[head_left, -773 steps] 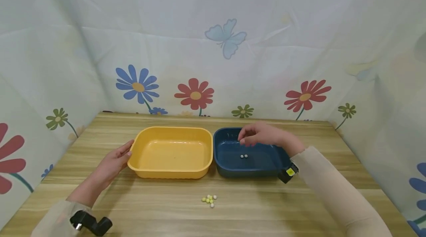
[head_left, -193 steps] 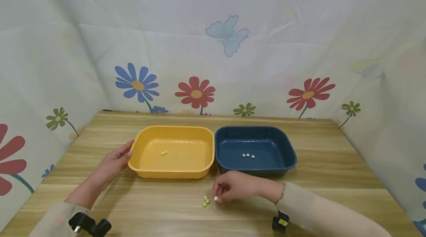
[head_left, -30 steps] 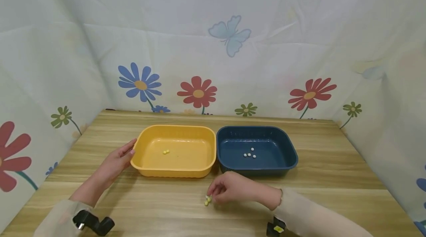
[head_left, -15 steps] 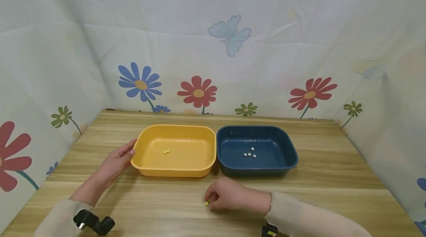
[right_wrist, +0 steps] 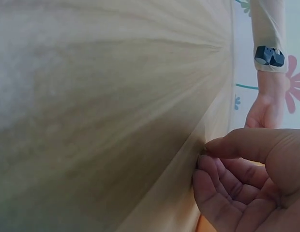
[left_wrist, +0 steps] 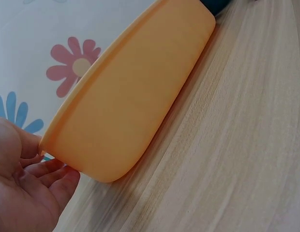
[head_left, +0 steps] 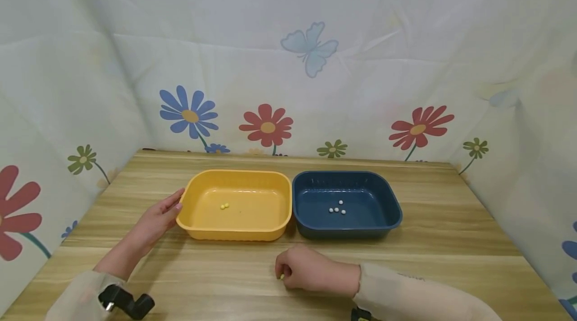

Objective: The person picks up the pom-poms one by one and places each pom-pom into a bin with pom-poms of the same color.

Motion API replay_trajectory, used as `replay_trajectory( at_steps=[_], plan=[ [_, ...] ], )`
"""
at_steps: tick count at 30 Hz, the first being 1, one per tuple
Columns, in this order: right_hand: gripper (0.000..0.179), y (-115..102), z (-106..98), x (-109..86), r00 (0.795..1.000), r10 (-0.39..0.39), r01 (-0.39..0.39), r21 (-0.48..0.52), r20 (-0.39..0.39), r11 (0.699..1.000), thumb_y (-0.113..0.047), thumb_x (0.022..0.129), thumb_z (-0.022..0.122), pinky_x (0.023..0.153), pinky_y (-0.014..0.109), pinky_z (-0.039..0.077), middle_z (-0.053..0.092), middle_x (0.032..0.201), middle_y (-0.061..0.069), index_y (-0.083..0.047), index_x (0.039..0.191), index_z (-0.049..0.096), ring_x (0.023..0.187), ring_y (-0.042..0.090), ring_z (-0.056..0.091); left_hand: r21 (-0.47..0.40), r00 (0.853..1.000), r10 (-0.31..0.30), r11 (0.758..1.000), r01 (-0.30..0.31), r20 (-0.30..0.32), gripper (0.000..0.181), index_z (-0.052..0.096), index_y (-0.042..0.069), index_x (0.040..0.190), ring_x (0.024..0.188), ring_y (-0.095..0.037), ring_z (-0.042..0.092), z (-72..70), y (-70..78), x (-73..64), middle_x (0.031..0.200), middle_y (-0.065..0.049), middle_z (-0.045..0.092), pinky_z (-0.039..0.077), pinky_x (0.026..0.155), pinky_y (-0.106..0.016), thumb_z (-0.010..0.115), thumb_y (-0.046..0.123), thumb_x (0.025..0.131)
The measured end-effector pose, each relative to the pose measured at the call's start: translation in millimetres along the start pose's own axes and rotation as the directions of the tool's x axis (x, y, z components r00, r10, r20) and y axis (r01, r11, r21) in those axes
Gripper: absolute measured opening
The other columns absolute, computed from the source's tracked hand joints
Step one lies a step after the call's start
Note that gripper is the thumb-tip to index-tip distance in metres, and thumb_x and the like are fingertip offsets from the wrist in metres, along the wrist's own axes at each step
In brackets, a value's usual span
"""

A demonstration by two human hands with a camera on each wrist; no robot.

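Note:
My right hand [head_left: 311,268] is low over the wooden table, thumb and index finger closed together at a small yellow ball [head_left: 282,276]. Its fingers hide the spot where other little balls lay. The right wrist view shows the thumb tip meeting the index finger [right_wrist: 208,162] close to the tabletop. With the left hand [head_left: 159,217], I grip the left end of a yellow plastic basin [head_left: 234,235]; the thumb is at its rim and the fingertips [left_wrist: 70,175] touch the outer wall. Two yellow balls [head_left: 224,206] lie inside that basin.
A dark blue basin [head_left: 347,233] stands directly right of the yellow one, with several white balls [head_left: 336,210] on its floor. Behind the wooden table [head_left: 216,281] hangs a flower-printed cloth [head_left: 216,50], which also encloses both sides.
Over the last second my right hand shifts slightly left and toward me, covering the balls on the table. Since the oldest frame, balls have gathered in both basins. The left hand stays in place.

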State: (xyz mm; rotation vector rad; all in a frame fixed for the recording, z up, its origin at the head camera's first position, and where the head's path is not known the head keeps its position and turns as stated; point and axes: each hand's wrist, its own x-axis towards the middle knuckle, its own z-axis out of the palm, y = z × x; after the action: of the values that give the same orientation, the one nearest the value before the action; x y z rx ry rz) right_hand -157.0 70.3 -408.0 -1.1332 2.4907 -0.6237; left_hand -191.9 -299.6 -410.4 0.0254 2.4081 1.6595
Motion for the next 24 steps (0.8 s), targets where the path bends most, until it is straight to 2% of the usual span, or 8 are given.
replay_trajectory(
  at_steps=[7, 11, 15, 20, 24],
  plan=[
    [0.005, 2, -3, -2.2, 0.999, -0.006, 0.006, 0.016, -0.042, 1.0, -0.007, 0.086, 0.076, 0.063, 0.009, 0.042, 0.068, 0.073, -0.005, -0.01, 0.082, 0.074, 0.065, -0.008, 0.046, -0.001, 1.0, 0.006, 1.0, -0.006, 0.003, 0.063, 0.009, -0.003, 0.162, 0.103, 0.031, 0.04, 0.1, -1.2, 0.2, 0.166, -0.033, 0.013, 0.046, 0.087, -0.003, 0.038, 0.024, 0.113],
    [0.004, 5, -7, -1.4, 0.999, 0.025, -0.023, 0.115, -0.022, 0.993, -0.006, 0.086, 0.076, 0.062, 0.009, 0.045, 0.072, 0.072, -0.002, -0.009, 0.084, 0.074, 0.063, -0.009, 0.049, -0.01, 1.0, 0.01, 1.0, -0.01, -0.003, 0.063, 0.01, -0.003, 0.162, 0.102, 0.031, 0.041, 0.6, -0.9, -0.2, 0.166, -0.033, 0.014, 0.046, 0.087, -0.003, 0.038, 0.024, 0.113],
    [0.007, 9, -12, 0.7, 0.999, 0.045, -0.05, 0.247, 0.027, 0.968, -0.001, 0.086, 0.072, 0.06, 0.011, 0.045, 0.07, 0.07, -0.001, -0.007, 0.089, 0.075, 0.062, -0.008, 0.05, -0.018, 1.0, 0.014, 1.0, -0.014, -0.009, 0.063, 0.01, -0.004, 0.162, 0.101, 0.031, 0.041, 0.5, -0.3, -0.1, 0.165, -0.034, 0.014, 0.047, 0.086, -0.003, 0.039, 0.023, 0.113],
    [0.011, 13, -19, 1.3, 0.994, 0.065, -0.093, 0.379, 0.086, 0.921, 0.0, 0.087, 0.072, 0.058, 0.013, 0.046, 0.075, 0.077, 0.006, -0.001, 0.097, 0.078, 0.062, -0.002, 0.056, -0.017, 1.0, 0.012, 1.0, -0.013, -0.003, 0.063, 0.009, -0.004, 0.162, 0.101, 0.032, 0.041, 1.0, 0.5, 0.0, 0.166, -0.033, 0.013, 0.046, 0.086, -0.003, 0.038, 0.023, 0.113],
    [0.017, 14, -28, 0.9, 0.992, 0.081, -0.115, 0.403, 0.101, 0.908, 0.001, 0.085, 0.075, 0.065, 0.012, 0.049, 0.078, 0.085, 0.009, 0.0, 0.101, 0.078, 0.07, -0.002, 0.059, -0.011, 1.0, 0.004, 1.0, -0.004, -0.002, 0.063, 0.009, -0.003, 0.162, 0.102, 0.031, 0.041, 0.9, 1.1, -0.3, 0.167, -0.032, 0.013, 0.046, 0.088, -0.003, 0.038, 0.023, 0.113]
  ],
)
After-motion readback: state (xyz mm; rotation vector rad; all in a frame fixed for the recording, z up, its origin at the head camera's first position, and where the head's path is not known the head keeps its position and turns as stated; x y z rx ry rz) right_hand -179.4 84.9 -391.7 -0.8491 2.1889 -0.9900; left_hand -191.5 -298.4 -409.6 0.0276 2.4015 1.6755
